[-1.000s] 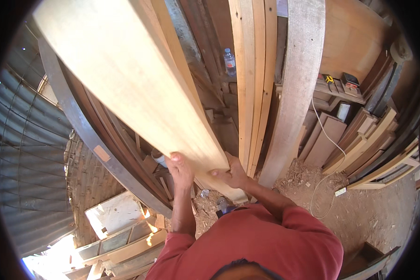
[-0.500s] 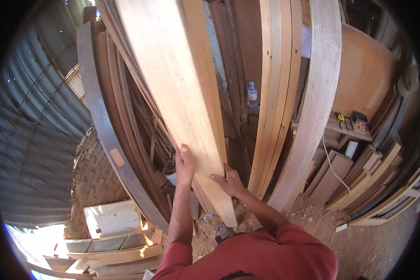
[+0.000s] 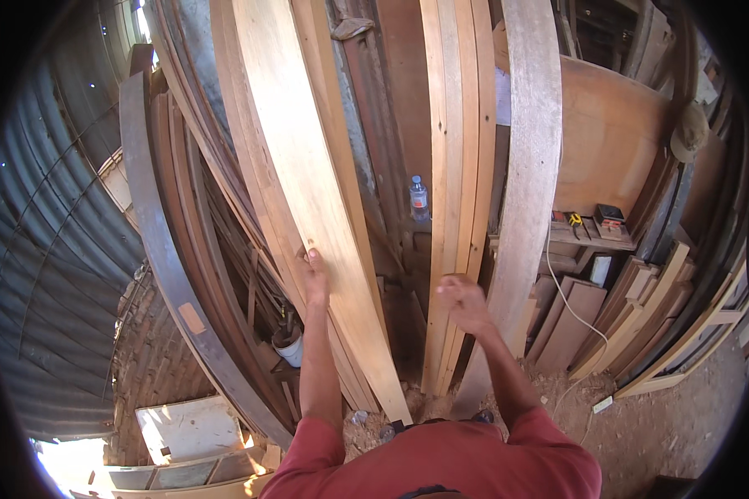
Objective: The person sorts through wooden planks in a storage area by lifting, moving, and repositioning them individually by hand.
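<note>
A long pale wooden board (image 3: 295, 137) stands leaning in front of me, its lower end down by the floor near my body. My left hand (image 3: 314, 276) grips its left edge, the fingers partly hidden there. Behind that edge a browner board (image 3: 262, 166) shows, and along the right side runs another yellowish board (image 3: 329, 100). Off to the right, my right hand (image 3: 466, 303) is raised apart from the pale board, in front of several upright narrow boards (image 3: 449, 166). Motion smears its fingers, which look bent; I see nothing in them.
A wide greyish board (image 3: 533, 125) leans farther right. Dark planks (image 3: 162, 249) lean at left, with a white bucket (image 3: 289, 345) beside them. A plastic bottle (image 3: 419, 200) stands between the stacks. A yellow-and-black tool (image 3: 575, 221) lies on a shelf; a white cable (image 3: 587, 316) hangs down to the floor.
My right hand has let go of the pale board and moved right, up in front of the narrow boards. My left hand stays at the board's left edge. The view has shifted somewhat.
</note>
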`<action>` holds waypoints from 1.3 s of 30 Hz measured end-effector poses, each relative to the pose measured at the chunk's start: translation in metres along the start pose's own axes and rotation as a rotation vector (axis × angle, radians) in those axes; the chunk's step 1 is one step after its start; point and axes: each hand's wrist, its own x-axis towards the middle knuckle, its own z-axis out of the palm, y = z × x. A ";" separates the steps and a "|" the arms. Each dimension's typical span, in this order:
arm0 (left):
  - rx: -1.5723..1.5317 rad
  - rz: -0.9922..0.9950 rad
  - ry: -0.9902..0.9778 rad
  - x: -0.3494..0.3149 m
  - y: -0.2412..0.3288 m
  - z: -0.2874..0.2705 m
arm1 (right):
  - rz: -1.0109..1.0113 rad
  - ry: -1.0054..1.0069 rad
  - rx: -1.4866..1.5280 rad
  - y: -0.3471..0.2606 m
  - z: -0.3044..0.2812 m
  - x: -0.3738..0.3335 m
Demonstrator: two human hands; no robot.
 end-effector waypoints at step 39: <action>-0.525 -0.338 -0.862 0.064 -0.044 0.302 | 0.078 0.771 -0.748 0.064 -0.116 0.073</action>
